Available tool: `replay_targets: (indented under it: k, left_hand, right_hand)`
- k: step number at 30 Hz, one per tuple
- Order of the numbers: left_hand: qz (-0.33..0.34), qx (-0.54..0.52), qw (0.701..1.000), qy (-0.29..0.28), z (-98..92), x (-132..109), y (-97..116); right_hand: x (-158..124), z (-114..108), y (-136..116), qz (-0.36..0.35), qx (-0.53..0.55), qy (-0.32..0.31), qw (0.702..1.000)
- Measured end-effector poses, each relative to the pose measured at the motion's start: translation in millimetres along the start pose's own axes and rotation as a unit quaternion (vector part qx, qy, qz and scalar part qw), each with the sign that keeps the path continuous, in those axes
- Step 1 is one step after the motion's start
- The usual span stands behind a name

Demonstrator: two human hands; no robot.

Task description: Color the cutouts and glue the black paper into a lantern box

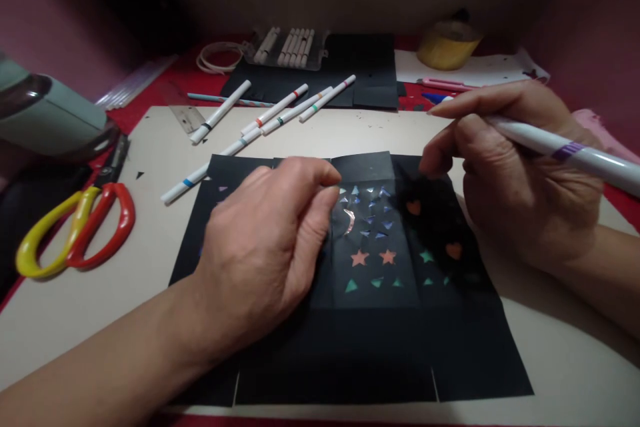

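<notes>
A black sheet of paper (350, 353) with fold lines and slits lies in front of me, with cut-out stars, hearts, triangles and a crescent moon (349, 221) showing colour through them. My left hand (270, 233) rests over its left half, fingers curled and thumb against the index finger beside the cut-outs; what the tips pinch, if anything, is hidden. Above the sheet's right side, my right hand (530, 173) holds a white marker with a purple band (595, 155), its body pointing back to the right. The marker's tip is hidden behind the fingers.
Scissors with yellow and red handles (75, 230) lie at left. Several white markers (280, 107) are scattered beyond the sheet, near a clear marker case (285, 50). A roll of yellow tape (447, 47) stands at back right. A grey-green object (47, 110) leans in at left.
</notes>
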State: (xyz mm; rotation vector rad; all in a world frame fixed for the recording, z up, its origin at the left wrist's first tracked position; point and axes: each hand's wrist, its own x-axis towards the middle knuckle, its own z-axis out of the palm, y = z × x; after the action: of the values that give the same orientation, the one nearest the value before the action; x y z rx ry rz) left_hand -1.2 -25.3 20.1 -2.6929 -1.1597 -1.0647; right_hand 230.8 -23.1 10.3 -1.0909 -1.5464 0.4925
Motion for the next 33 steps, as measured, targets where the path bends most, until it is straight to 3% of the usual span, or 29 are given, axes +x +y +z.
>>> replay_targets:
  k: [4,12,21,26,33]
  left_hand:
    - [-0.04,-0.045,0.996,0.064,-4.9,-2.5,-0.3]
    - [-0.107,-0.104,0.979,0.14,-3.7,-8.7,3.7]
    - [-0.112,-0.114,0.98,0.118,-2.1,-10.3,-4.1]
    - [-0.087,-0.1,0.982,0.132,0.2,-10.4,-4.2]
    - [-0.07,-0.072,0.985,0.144,2.5,-10.4,-2.5]
  right_hand:
    - [1.5,-1.4,9.2,-0.002,0.053,0.014,0.998]
    - [10.4,0.6,23.5,-0.02,0.103,0.041,0.994]
    - [10.8,4.7,19.1,-0.02,0.106,0.021,0.994]
    - [17.2,6.0,27.5,-0.024,0.133,0.051,0.99]
    - [24.8,-0.1,40.2,0.058,0.145,0.051,0.986]
